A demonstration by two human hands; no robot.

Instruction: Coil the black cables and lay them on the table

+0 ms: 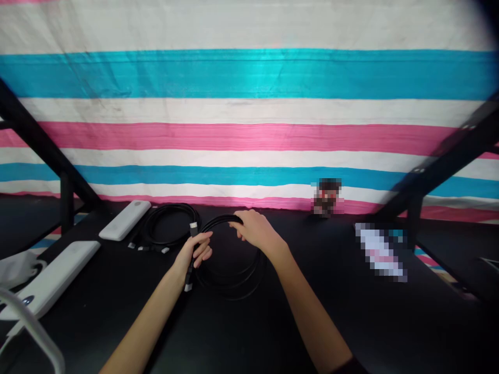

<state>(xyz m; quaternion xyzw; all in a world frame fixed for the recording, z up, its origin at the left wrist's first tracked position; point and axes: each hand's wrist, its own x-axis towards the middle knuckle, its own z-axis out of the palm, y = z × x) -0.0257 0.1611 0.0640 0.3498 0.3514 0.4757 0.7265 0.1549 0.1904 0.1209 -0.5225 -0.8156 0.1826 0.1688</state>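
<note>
A black cable (234, 285) is wound into a loose coil over the dark table. My left hand (194, 252) is closed around the coil's left side, where two plugs with metal ends stick out, one above and one below the fingers. At the coil's upper right, my right hand (255, 228) grips the bundled loops with its fingers curled over them. Just left of my left hand lies a second coiled black cable (147, 228), its several plug ends pointing toward the near side.
On the left are a white power bank (125, 221), a longer white device (58, 278), a white charger (17, 267) and a thick white cable (42, 340). Blurred items, including a pale one (380, 254), lie right. Black frame bars (436, 156) flank the striped sheet (249, 72).
</note>
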